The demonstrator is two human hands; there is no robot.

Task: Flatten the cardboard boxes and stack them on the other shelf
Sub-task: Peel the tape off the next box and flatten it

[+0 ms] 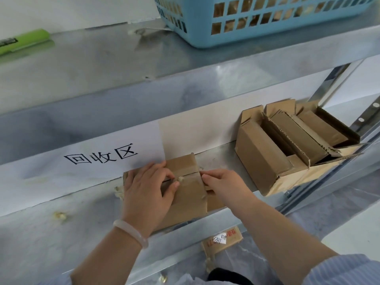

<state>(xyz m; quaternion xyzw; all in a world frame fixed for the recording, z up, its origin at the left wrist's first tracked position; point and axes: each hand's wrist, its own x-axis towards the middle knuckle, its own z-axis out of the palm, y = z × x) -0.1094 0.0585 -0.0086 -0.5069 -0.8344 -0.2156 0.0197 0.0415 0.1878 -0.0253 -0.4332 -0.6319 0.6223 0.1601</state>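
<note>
1 small cardboard box (185, 194) lies on the metal shelf (61, 233) below 1 paper sign (144, 140), its taped seam facing up and running left to right. 2 hands clamp it: the left hand (148, 192) curls over its left part and the right hand (222, 184) pinches its right edge. 1 open box (259, 157) stands to the right.

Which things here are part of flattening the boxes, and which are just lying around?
Job: small brown taped cardboard box; large open brown cardboard box holding flattened pieces; grey metal shelf.
Lying about: light blue plastic basket; bright green plastic tool.
</note>
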